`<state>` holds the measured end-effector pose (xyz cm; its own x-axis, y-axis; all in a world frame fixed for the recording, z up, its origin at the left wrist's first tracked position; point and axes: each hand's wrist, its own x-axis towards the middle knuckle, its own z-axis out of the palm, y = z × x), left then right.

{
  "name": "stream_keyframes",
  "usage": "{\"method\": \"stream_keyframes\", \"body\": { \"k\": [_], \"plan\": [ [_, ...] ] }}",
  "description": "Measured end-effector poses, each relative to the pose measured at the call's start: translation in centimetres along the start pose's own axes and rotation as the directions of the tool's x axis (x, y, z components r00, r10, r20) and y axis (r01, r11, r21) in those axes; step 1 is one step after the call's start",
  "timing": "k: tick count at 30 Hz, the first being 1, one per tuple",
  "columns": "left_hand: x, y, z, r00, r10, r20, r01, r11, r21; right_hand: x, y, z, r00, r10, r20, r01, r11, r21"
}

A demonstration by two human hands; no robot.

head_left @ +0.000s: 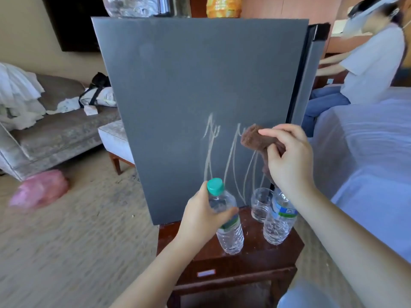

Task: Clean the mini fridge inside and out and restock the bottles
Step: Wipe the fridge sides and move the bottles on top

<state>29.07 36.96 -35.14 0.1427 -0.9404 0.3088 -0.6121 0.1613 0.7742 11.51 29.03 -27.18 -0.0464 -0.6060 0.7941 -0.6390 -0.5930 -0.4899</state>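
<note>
Head view: my right hand [287, 156] clutches a brown cloth [253, 137] against the grey fridge side [189, 85]; my left hand [200, 218] grips a green-capped water bottle [224, 216]. Wiping lower could topple the clear glass [260, 204].

Dark matt grey on the fridge [178, 85], crossed low down by pale beige streaks [231, 156] in tall loops and zigzags. Warm brown for the cloth [253, 138]. Teal on the cap [215, 186] of a clear bottle [230, 237] with a green and white label; blue, green and white on the label of the second bottle [277, 230], also clear. Colourless glass [260, 205]. Deep glossy red-brown for the table [251, 261]. Beige carpet [77, 230] with a fine ribbed weave. Pink bag [40, 190]. Grey-brown sofa [55, 134]. Pale bluish-white sheet [367, 163].
</note>
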Motion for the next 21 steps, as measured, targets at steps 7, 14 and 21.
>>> {"method": "stream_keyframes", "body": {
  "k": [7, 14, 21],
  "plan": [
    [0.3, -3.5, -6.6, 0.983, -0.062, -0.175, 0.093, 0.98, 0.178, 4.5, -6.2, 6.7, 0.983, -0.057, -0.175, 0.096, 0.97, 0.224],
    [1.3, -6.0, -7.7, 0.969, -0.039, -0.243, 0.096, 0.969, 0.229, -2.8, -2.7, 11.7, 0.934, -0.343, -0.103, 0.352, 0.932, 0.088],
    [2.1, -6.8, -7.4, 0.975, -0.003, -0.222, 0.063, 0.962, 0.267, -15.8, 5.7, 14.9, 0.81, -0.297, 0.506, 0.36, 0.933, -0.029]
  ]
}}
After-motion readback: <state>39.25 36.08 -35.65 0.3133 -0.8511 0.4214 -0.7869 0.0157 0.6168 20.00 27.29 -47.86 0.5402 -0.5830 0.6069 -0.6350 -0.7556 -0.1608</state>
